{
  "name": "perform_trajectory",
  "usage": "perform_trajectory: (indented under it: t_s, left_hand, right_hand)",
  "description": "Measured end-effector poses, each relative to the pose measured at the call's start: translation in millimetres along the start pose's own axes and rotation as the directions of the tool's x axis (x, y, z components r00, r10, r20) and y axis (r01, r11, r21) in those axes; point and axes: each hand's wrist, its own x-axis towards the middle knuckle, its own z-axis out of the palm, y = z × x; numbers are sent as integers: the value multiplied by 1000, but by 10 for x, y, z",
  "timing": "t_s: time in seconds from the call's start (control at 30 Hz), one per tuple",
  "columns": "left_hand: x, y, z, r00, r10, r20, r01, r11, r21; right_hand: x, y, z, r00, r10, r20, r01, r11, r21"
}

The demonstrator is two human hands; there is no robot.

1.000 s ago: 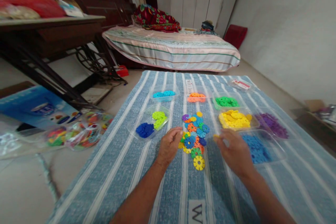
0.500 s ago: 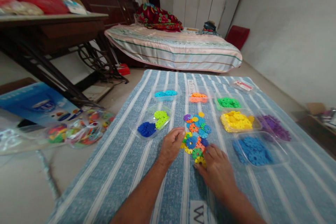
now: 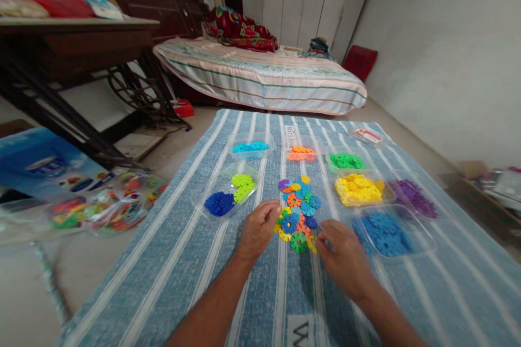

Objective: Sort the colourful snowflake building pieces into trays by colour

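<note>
A loose pile of colourful flower-shaped plastic discs (image 3: 298, 207) lies on a blue striped mat (image 3: 203, 260). My left hand (image 3: 257, 231) rests at the pile's left edge, fingers curled, thumb touching the discs. My right hand (image 3: 345, 259) is at the pile's near right corner, its fingertips closed over a yellow disc (image 3: 311, 245) next to a green disc (image 3: 298, 242). Most of the yellow disc is hidden under the fingers.
Clear trays ring the pile: light blue (image 3: 250, 147), orange (image 3: 300, 153), green (image 3: 345, 161), yellow (image 3: 358, 188), purple (image 3: 413, 198), blue (image 3: 382, 227), and dark blue with lime (image 3: 228, 196). Bags of mixed pieces (image 3: 101, 209) lie left of the mat. A bed (image 3: 260, 73) stands behind.
My right hand came back from the yellow tray to the pile's near edge and closed over the yellow disc. My left hand stayed in place.
</note>
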Motion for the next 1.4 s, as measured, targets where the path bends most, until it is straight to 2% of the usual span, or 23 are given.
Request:
perform_trajectory:
  t_s: [0.07,0.13,0.2,0.23,0.3,0.4,0.53,0.67,0.77,0.93,1.03,1.13,1.23,1.27,1.33,1.4]
  left_hand:
    - [-1,0,-1,1000,3,3,-3,1000,11]
    - [-2,-1,-1,1000,5,2,-5,1000,15]
    - [-3,-1,0,1000,8,-2,-8,1000,18]
    - [-3,0,-1,1000,11,-6,-11,1000,21]
    - [-3,5,-1,1000,18,-8,-18,999,29]
    - [-4,7,1,1000,22,-4,-22,999,38]
    - [-6,-9,3,1000,25,-2,-25,999,40]
    - [-10,-10,-2,999,32,4,-33,998,53]
    - [-15,8,-8,999,35,1,-35,998,53]
    - [-16,17,-14,999,39,-4,-39,997,66]
    - [-11,12,-18,999,40,1,-40,997,68]
    - [-7,16,-22,998,55,4,-55,997,59]
    - [-8,20,-22,998,59,4,-59,997,47]
    - [-9,19,-21,998,57,3,-57,997,45]
    - [-12,15,-19,998,55,2,-55,998,42]
    - [-14,14,-19,998,55,-1,-55,998,42]
  right_hand:
    - [171,190,-185,989,12,-148,-30,992,-124]
    - [325,383,-344,947,33,-320,-121,958,-259]
    - [415,494,-411,913,22,-407,-166,933,-321]
    - [424,500,-397,914,5,-406,-148,935,-321]
    - [371,411,-276,944,-51,-326,-43,961,-275]
    - [180,123,25,984,-124,-130,101,980,-173]
    - [-34,-191,306,993,-81,91,94,986,-139]
    - [-85,-241,352,993,-25,120,35,996,-77]
    - [-58,-202,326,990,-13,141,8,999,41]
    - [152,-118,248,972,-19,234,-34,975,221]
    - [515,0,155,990,-25,141,-4,979,203]
    - [1076,152,18,994,-16,-108,28,994,103]
    - [1582,255,-113,932,3,-363,7,1000,27]
    - [1679,269,-140,913,8,-408,-1,1000,19]
    - [1724,270,-153,904,13,-428,-6,1000,18]
    - [1584,253,-107,932,10,-361,3,999,37]
